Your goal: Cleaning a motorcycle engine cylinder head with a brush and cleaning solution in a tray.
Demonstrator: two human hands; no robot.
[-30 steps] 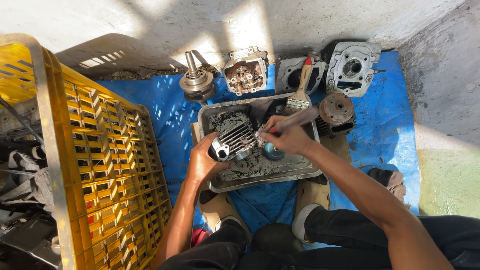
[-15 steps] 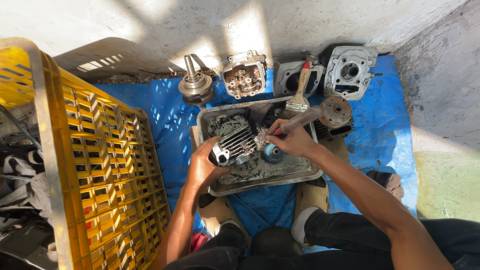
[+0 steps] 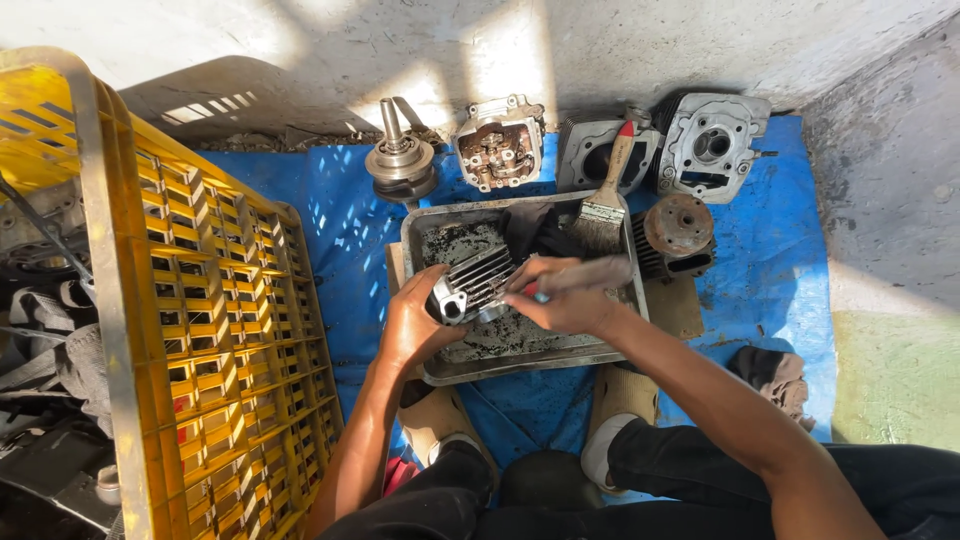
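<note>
Overhead, the left hand (image 3: 415, 325) closed its grip around a finned engine cylinder (image 3: 472, 288), holding it tilted over the grimy metal tray (image 3: 520, 362) on the blue tarp (image 3: 340, 220). The right hand (image 3: 562, 305) pinched a blurred brush handle (image 3: 590, 272) against the fins. Another paintbrush (image 3: 603, 208) leaned on the tray's far rim, beside a yellow crate (image 3: 200, 330).

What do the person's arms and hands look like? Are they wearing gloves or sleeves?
No gloves and no sleeves show. Both arms are bare from the bottom edge of the picture to the fingers. The left hand and the right hand are bare too, with no watch, ring or band that I can see. Whether grime is on them is hard to tell.
</note>
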